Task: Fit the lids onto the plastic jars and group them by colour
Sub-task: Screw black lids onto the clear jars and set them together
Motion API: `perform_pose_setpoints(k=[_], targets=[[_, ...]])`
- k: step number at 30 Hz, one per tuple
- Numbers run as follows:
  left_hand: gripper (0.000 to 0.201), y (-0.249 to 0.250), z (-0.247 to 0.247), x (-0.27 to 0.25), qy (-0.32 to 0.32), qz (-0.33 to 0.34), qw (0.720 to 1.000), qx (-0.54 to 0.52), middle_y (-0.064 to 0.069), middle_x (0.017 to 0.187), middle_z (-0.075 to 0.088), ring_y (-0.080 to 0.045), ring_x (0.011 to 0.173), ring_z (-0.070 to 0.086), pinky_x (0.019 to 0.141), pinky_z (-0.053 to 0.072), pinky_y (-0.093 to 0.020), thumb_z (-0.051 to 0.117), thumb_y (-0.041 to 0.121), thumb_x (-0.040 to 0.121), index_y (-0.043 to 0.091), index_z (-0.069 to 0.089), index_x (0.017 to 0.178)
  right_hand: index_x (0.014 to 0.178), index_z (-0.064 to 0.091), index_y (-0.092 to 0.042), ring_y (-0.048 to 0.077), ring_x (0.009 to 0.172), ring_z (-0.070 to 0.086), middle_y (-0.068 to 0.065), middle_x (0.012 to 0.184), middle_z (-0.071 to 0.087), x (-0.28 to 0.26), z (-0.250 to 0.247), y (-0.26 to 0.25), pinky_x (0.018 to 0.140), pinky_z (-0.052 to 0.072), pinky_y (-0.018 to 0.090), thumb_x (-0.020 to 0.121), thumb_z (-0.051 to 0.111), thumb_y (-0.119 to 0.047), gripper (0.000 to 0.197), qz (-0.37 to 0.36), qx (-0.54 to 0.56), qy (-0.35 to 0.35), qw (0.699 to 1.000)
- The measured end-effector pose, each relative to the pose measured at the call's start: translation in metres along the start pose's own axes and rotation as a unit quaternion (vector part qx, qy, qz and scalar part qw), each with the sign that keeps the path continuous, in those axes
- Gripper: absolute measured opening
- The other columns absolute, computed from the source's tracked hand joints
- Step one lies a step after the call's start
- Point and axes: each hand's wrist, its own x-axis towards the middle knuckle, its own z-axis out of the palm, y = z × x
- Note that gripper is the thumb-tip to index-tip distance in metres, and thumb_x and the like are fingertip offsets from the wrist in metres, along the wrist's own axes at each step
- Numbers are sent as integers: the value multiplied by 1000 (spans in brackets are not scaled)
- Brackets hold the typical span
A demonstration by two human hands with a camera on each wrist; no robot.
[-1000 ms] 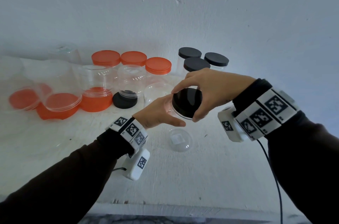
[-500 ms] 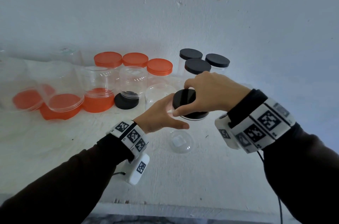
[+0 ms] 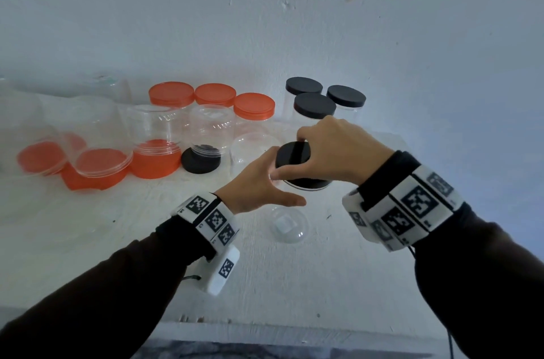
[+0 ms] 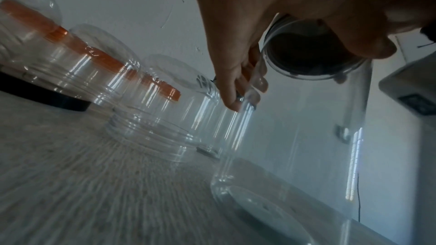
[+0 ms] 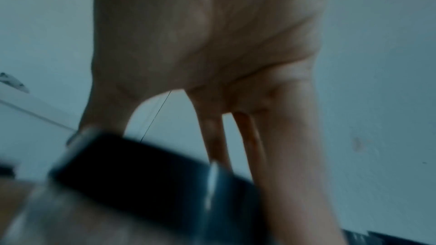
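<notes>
Item: clear jar (image 3: 290, 223), held upright on the white surface (image 3: 88, 226), with black lid (image 3: 297, 164) being fitted.

Risks, as judged:
- Cross-threading. The lid looks slightly tilted on the neck; turning it askew could jam it or leave it loose.
- Slip. The wall is smooth and glossy, and the left hand (image 3: 253, 182) only wraps its side; torque from above could spin the jar in that hold.
- Knock-over. The empty inverted jars (image 3: 153, 129) just to the left look light, and a stray left elbow or wrist could topple them.

Contents, left to right:
- Loose orange lids (image 3: 41, 157), shallow translucent discs, partly overlapping, with clear pieces resting on them.
- Inverted jars, thin transparent cylinders with ribbed screw necks; one stands mouth-down in an orange lid, one in a spare black lid (image 3: 200, 161).
- Orange-capped jars (image 3: 215, 95), three, grouped at the wall (image 3: 265, 5).
- Left hand: fingers curled round the jar's wall, thumb extended across its front.
- Right hand (image 3: 338, 149): fingertips and thumb pinching the lid's rim from above. Lid matt, opaque, flat-topped, straight-skirted.
- Black-capped jars (image 3: 315, 105), three, clustered behind the right hand.
- Surface: pale, faintly speckled, matt.
</notes>
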Motion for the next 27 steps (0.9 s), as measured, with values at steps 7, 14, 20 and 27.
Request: perform_pose_setpoints(k=[7,14,20,27], targets=[[83,4,-1,1,-14,19,999,21,26,117,46,22,106,42,86,34,0,82,15,65,33,32,129,128,41,-45,13,108,45,-7,116,43,7,-24,14,92,45,33,67,77,-39,71,-84,84,-200,973],[84,0,-3,2,-11,-9,1000,22,7,121,56,-7,114,52,95,43,-25,86,26,60,22,38,129,111,55,-25,14,78,54,-5,83,51,5,-6,3,58,36,25,68,56,-73,65,-16,-1,-34,999],[92,4,-3,3,-24,13,999,35,18,124,48,7,116,43,97,35,-9,85,23,62,26,31,137,130,38,-47,12,109,46,-11,120,39,5,-23,18,92,45,32,71,74,-29,72,-92,114,-221,964],[85,2,-2,2,-12,-8,999,29,6,121,56,-10,114,52,98,41,-28,85,30,58,20,39,129,109,53,-21,7,57,50,-5,80,53,7,-10,-1,50,38,23,71,63,-63,58,-1,48,-73,996]])
